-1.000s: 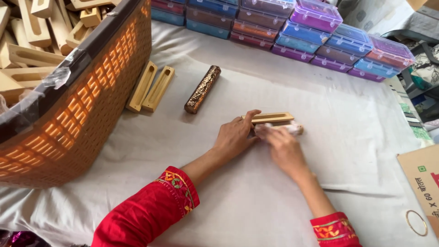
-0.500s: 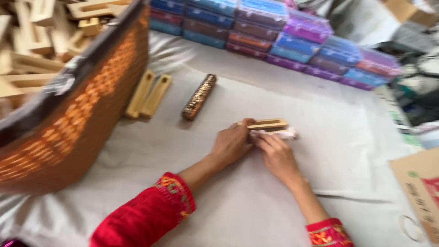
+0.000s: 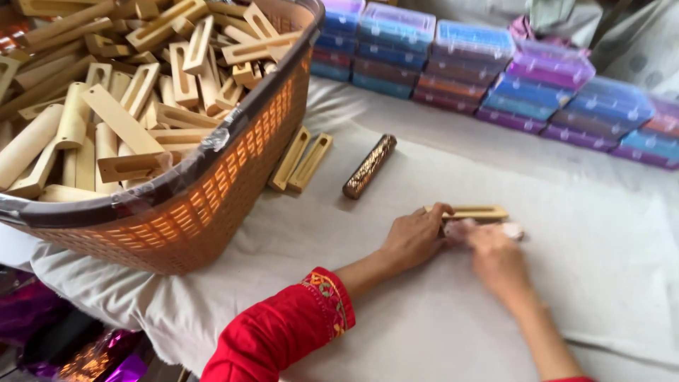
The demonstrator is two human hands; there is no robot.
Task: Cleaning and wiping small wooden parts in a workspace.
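Two hands, left (image 3: 412, 240) and right (image 3: 495, 256), grasp one slotted wooden block (image 3: 472, 211) lying crosswise; two more blocks (image 3: 300, 160) and one glittery tube (image 3: 369, 166) lie apart

The person wears a bright red garment with long sleeves. The left sleeve (image 3: 283, 339) is loose and softly creased, and it ends partway along the forearm, leaving the wrist and the left hand (image 3: 414, 237) bare. Its cuff (image 3: 329, 301) carries a band of embroidery in yellow, green and blue thread, worked in small curling, flower-like shapes on the red cloth. The right hand (image 3: 495, 258) and the right forearm are bare as well; only a thin sliver of the red right sleeve (image 3: 566, 379) shows at the bottom edge of the view. No rings, bracelets or watch can be made out on either hand, though the right one is slightly blurred.
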